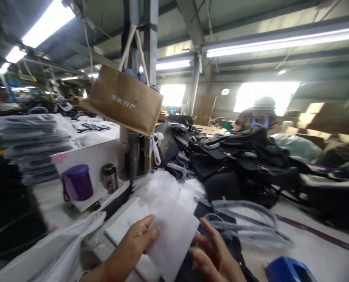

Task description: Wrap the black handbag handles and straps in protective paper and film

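Pinching a white sheet [176, 237] in the left hand [137, 239], with the right hand [215, 252] loosely spread just beside the sheet's edge. Facing black bags [233, 156] heaped on the surface [333, 256], a purple cup [78, 184] near a metal flask [110, 179], and a brown bag [124, 101] hung against a post [152, 47].

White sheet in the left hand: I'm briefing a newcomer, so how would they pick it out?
Find the brown bag hanging at the metal post. Below and slightly right lies a jumbled white pile; just nearer the camera, the left hand pinches the white sheet by its left edge. Unlike that pile, it looks flat and is gripped in the hand.
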Action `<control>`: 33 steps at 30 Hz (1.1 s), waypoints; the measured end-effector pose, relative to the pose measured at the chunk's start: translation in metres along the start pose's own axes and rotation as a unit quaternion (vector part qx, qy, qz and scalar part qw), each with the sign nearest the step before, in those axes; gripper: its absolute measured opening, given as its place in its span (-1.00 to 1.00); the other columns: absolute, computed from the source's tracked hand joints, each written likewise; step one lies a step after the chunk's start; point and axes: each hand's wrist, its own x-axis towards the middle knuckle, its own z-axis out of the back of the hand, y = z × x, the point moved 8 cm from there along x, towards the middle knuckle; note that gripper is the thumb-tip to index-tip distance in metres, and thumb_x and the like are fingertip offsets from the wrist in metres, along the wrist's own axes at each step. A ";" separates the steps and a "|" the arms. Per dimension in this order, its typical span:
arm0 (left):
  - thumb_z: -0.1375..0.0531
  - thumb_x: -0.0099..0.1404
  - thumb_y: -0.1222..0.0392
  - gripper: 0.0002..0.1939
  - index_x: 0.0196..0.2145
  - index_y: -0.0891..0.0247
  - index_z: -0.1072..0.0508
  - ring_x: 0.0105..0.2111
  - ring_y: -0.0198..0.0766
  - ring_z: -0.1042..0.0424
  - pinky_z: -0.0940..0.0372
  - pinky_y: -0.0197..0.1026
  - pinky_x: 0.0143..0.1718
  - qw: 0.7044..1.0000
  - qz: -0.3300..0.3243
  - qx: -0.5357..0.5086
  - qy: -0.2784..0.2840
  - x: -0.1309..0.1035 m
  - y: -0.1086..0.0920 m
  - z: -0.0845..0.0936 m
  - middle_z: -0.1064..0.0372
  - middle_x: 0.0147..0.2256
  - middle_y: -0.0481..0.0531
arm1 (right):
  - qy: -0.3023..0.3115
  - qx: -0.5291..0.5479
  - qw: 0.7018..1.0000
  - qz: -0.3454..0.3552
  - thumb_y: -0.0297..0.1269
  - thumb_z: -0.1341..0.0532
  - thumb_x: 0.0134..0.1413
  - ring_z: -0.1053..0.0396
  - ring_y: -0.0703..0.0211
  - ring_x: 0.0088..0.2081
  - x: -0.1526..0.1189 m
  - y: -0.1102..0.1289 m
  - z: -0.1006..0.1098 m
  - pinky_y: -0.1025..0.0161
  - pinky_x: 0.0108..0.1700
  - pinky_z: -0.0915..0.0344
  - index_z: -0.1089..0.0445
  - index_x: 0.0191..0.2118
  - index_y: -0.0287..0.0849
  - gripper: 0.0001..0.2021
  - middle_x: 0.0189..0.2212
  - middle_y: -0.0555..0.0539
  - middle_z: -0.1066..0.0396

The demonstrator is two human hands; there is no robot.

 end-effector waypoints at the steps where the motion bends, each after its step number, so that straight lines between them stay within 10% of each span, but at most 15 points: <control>1: -0.27 0.21 -0.06 -0.57 -0.06 0.24 -0.40 -0.42 -0.22 -0.43 -0.32 -0.24 -0.37 0.999 0.008 -0.012 0.036 0.006 0.003 -0.017 -0.46 -0.35 0.03 | 0.024 0.062 0.998 -0.014 0.08 -0.29 -0.02 -0.49 -0.10 -0.22 0.009 -0.002 -0.006 0.12 -0.30 -0.44 -0.19 0.15 -0.12 -0.34 -0.10 -0.25 -0.48; 5: -0.29 0.19 0.03 -0.65 -0.14 0.28 -0.43 -0.43 -0.27 -0.42 -0.29 -0.28 -0.37 0.992 0.049 -0.032 0.116 0.025 0.014 -0.054 -0.43 -0.42 0.00 | -0.027 0.130 0.990 -0.048 0.07 -0.29 0.00 -0.47 0.03 -0.38 0.021 -0.004 0.013 0.22 -0.40 -0.38 -0.22 0.08 -0.20 -0.38 -0.27 -0.19 -0.52; 9: -0.25 0.17 0.14 -0.73 -0.19 0.32 -0.43 -0.47 -0.37 -0.33 -0.20 -0.39 -0.51 0.989 0.107 -0.006 0.101 0.048 0.024 -0.049 -0.39 -0.38 0.00 | -0.135 -0.096 0.984 0.062 -0.09 -0.10 0.21 -0.45 -0.08 -0.08 0.009 0.025 0.059 -0.02 -0.13 -0.43 0.11 0.34 -0.03 -0.37 0.11 -0.25 -0.34; 12: -0.26 0.13 0.17 -0.74 -0.22 0.33 -0.42 -0.48 -0.37 -0.31 -0.22 -0.38 -0.54 0.985 0.133 -0.009 0.114 0.066 0.021 -0.051 -0.37 -0.36 0.01 | -0.097 -0.420 0.868 0.247 -0.40 -0.06 0.17 0.02 -0.16 0.32 0.004 0.064 0.044 -0.19 0.26 -0.05 0.03 0.34 0.04 -0.37 0.36 -0.09 0.06; 15: -0.26 0.16 0.07 -0.70 -0.23 0.33 -0.39 -0.48 -0.34 -0.36 -0.27 -0.35 -0.52 0.975 0.151 -0.008 0.166 0.079 0.017 -0.056 -0.38 -0.38 0.03 | -0.006 -0.550 0.775 0.312 -0.52 -0.04 0.17 -0.15 -0.15 0.23 0.012 0.070 0.018 -0.18 0.26 -0.02 -0.25 0.20 0.01 -0.49 0.22 -0.08 -0.25; 20: 0.10 0.29 -0.28 -0.46 -0.21 0.28 -0.31 -0.66 -0.31 -0.30 -0.15 -0.31 -0.68 0.960 0.118 0.239 0.083 0.101 0.034 -0.012 -0.33 -0.50 -0.03 | -0.092 -0.446 0.876 0.156 -0.32 0.02 0.30 -0.45 -0.03 -0.16 0.041 0.055 0.057 0.09 -0.15 -0.34 -0.36 -0.01 -0.14 -0.72 -0.15 -0.13 -0.50; 24: -0.16 0.14 -0.19 -0.59 -0.47 0.25 -0.34 -0.67 -0.30 -0.23 0.02 -0.30 -0.67 0.918 0.090 0.376 0.092 0.103 0.058 -0.006 -0.29 -0.58 -0.06 | -0.070 -0.257 0.964 -0.017 -0.09 -0.07 0.23 -0.46 -0.07 -0.17 0.049 0.005 0.082 0.12 -0.17 -0.35 -0.37 -0.07 -0.23 -0.66 -0.22 -0.16 -0.51; 29: -0.29 -0.04 0.05 -0.77 -0.44 0.20 -0.40 -0.48 -0.18 -0.30 0.06 -0.25 -0.50 0.836 0.013 0.543 0.078 0.104 0.061 -0.018 -0.37 -0.49 -0.03 | -0.059 -0.112 0.988 -0.094 -0.07 -0.19 0.07 -0.42 -0.18 -0.04 0.045 -0.029 0.091 0.04 -0.05 -0.33 -0.33 0.03 -0.29 -0.52 -0.12 -0.22 -0.50; 33: -0.16 -0.03 0.30 -0.88 -0.44 0.21 -0.36 -0.50 -0.26 -0.24 0.07 -0.26 -0.49 0.878 -0.006 0.477 0.046 0.104 0.060 -0.014 -0.28 -0.52 -0.09 | -0.056 -0.087 0.989 -0.106 -0.08 -0.22 0.01 -0.44 -0.14 -0.11 0.037 -0.033 0.096 0.05 -0.06 -0.33 -0.35 0.03 -0.29 -0.49 -0.14 -0.20 -0.51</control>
